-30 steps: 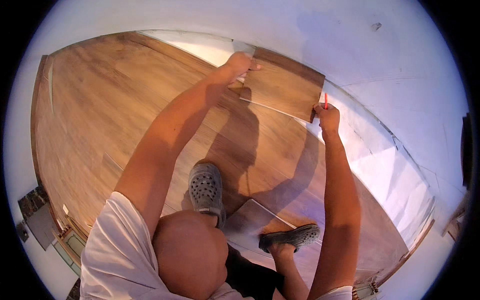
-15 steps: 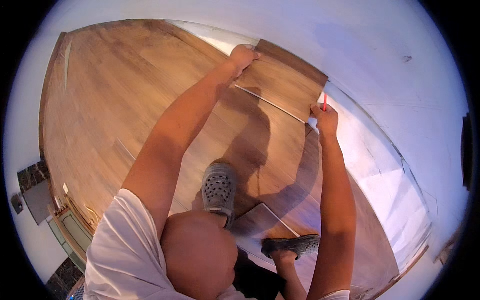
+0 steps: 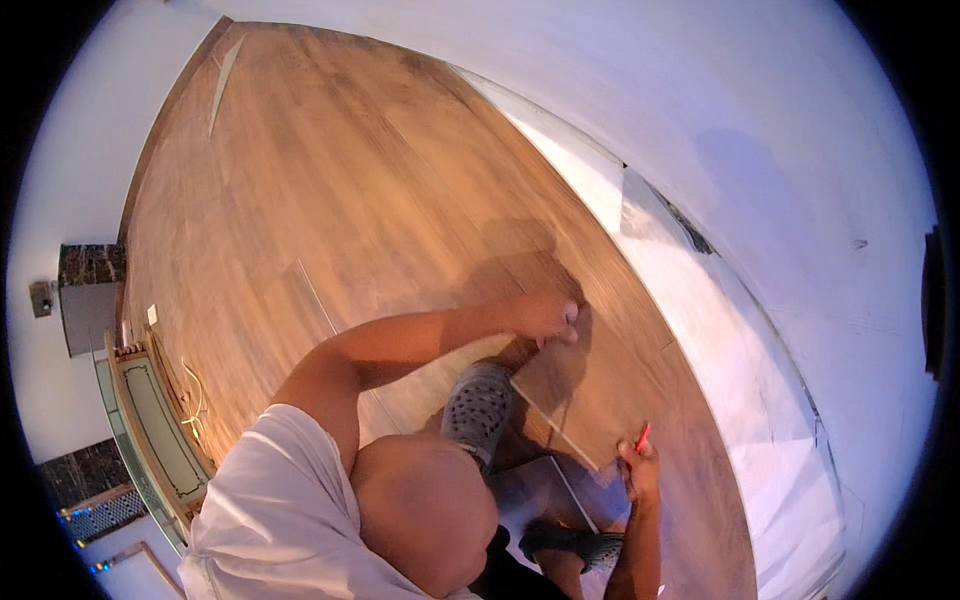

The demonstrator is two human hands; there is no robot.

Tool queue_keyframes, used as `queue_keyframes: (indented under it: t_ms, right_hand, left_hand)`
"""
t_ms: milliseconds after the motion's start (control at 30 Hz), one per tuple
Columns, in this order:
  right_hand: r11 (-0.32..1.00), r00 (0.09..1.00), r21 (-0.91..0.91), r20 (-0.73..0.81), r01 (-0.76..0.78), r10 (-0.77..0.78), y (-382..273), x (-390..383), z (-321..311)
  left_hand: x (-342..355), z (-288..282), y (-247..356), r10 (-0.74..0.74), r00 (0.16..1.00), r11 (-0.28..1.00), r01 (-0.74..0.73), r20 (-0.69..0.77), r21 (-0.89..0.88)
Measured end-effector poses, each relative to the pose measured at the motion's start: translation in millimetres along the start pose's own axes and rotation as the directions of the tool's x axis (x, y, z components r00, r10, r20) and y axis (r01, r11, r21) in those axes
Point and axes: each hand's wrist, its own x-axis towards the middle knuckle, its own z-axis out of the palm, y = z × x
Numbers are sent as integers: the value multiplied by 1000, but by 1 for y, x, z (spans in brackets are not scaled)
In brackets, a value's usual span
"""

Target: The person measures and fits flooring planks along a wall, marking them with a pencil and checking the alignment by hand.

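A short wood-look plank [image 3: 585, 400] is held low over the laid floor in the middle of the view. My left hand [image 3: 550, 320] grips its far end with curled fingers. My right hand [image 3: 638, 468] grips the near right corner and also holds a small red pencil or marker [image 3: 642, 436]. Beside the plank is my left foot in a grey perforated clog [image 3: 478, 412]. Another loose board [image 3: 530, 492] lies under it, near my right foot [image 3: 582, 548], partly covered by my leg.
A white underlay strip [image 3: 720, 370] runs along the white wall [image 3: 830, 250] on the right. A thin pale offcut [image 3: 225, 78] lies at the upper left. An ornate furniture panel [image 3: 160, 420] and pale cables [image 3: 193, 395] sit at the left.
Both hands have brought the plank away from the wall edge, down and toward me beside the left clog. The uncovered underlay along the wall shows where it was, and the view has shifted.
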Motion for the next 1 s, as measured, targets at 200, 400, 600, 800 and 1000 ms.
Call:
queue_keyframes:
  t_ms: [200,400,600,800,1000]
  right_hand:
    - [960,986,-262,111,-94,126,26,-41,-93]
    - [890,926,-448,296,-83,235,7,-76,-103]
    - [705,911,-708,274,-26,309,74,-53,-108]
    - [219,960,-959,219,179,176,80,-60,-86]
    - [188,986,-982,-40,-9,-159,10,-56,-74]
  left_hand:
    - [12,35,-6,342,939,842,-322,34,432]
    - [22,-5,8,506,859,427,-332,82,841]
    - [33,-26,37,447,877,356,-357,178,864]
    - [40,-18,39,450,867,315,-380,215,870]
    - [39,-21,38,453,860,286,-388,234,876]
